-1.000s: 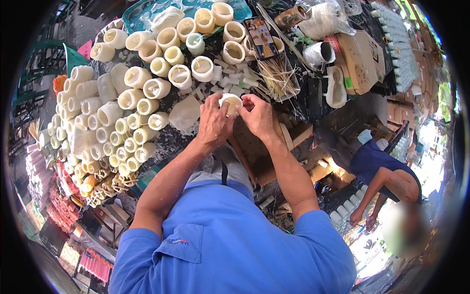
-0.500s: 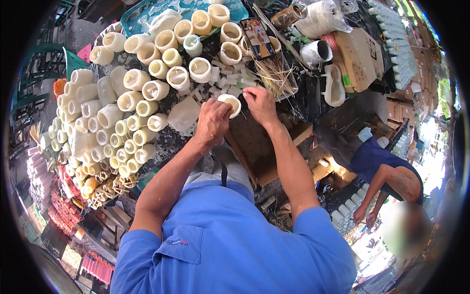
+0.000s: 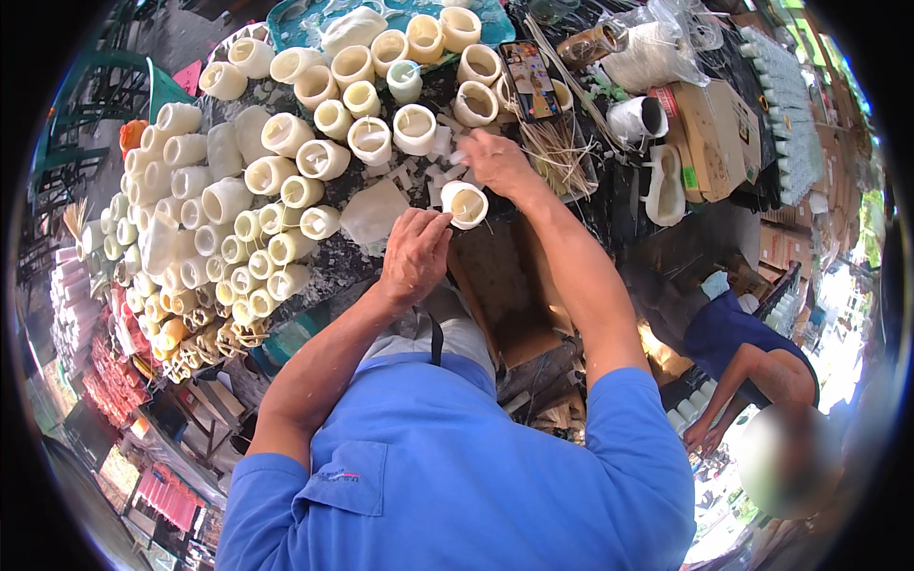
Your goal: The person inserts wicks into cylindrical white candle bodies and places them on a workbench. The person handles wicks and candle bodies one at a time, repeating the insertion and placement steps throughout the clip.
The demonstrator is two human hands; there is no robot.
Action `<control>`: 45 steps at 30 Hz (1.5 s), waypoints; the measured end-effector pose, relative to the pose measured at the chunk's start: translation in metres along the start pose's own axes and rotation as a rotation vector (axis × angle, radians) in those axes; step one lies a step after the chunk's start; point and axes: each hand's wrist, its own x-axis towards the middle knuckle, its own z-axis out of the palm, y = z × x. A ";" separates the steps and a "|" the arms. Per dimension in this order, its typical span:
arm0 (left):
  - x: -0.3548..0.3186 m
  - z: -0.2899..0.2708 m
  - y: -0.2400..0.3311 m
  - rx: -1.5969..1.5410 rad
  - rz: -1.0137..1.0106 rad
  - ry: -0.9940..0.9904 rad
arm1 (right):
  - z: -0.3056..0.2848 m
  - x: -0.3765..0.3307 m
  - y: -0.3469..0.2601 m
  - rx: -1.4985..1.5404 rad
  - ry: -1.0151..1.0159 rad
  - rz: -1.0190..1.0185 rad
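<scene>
Blue shirt fills the near foreground; both bare forearms reach forward over a dark, wax-spattered bench (image 3: 505, 276).

Left hand (image 3: 416, 252): fingers curled, tips pinched on the rim of a small cream cup (image 3: 466, 204). It looks like a wax shell or mould with a pale hollow inside. The cup sits just above the bench edge, held at its near side, mouth tilted slightly toward the person.

Right hand (image 3: 495, 160): stretched farther out, fingers bent down among loose white scraps (image 3: 440, 176) just beyond the cup. Whether it grips a piece I cannot tell; the fingertips are hidden.

Handling, as a guess: the cup looks light and stiff but thin-walled, so likely brittle at the rim and a little slick if waxy. Pinching the lip alone risks a chip. Safer hold would be around the body, thumb on one side and fingers opposite, or cradled under the base.

Farther out: rows of similar cream cups (image 3: 286, 133) packed side by side, some upright with wicks, many lying on their sides toward the left. A bundle of thin sticks (image 3: 557, 152) lies right of the right hand. A phone (image 3: 530, 78) lies beyond it, and a teal tray (image 3: 295, 14) sits at the far edge. Cardboard boxes (image 3: 714, 124) lie to the far right. Another person in dark blue (image 3: 733, 333) bends low at right, apart from this work.
</scene>
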 end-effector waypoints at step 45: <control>0.028 0.025 -0.032 -0.141 -0.289 -0.485 | 0.023 -0.117 -0.075 0.547 0.260 0.265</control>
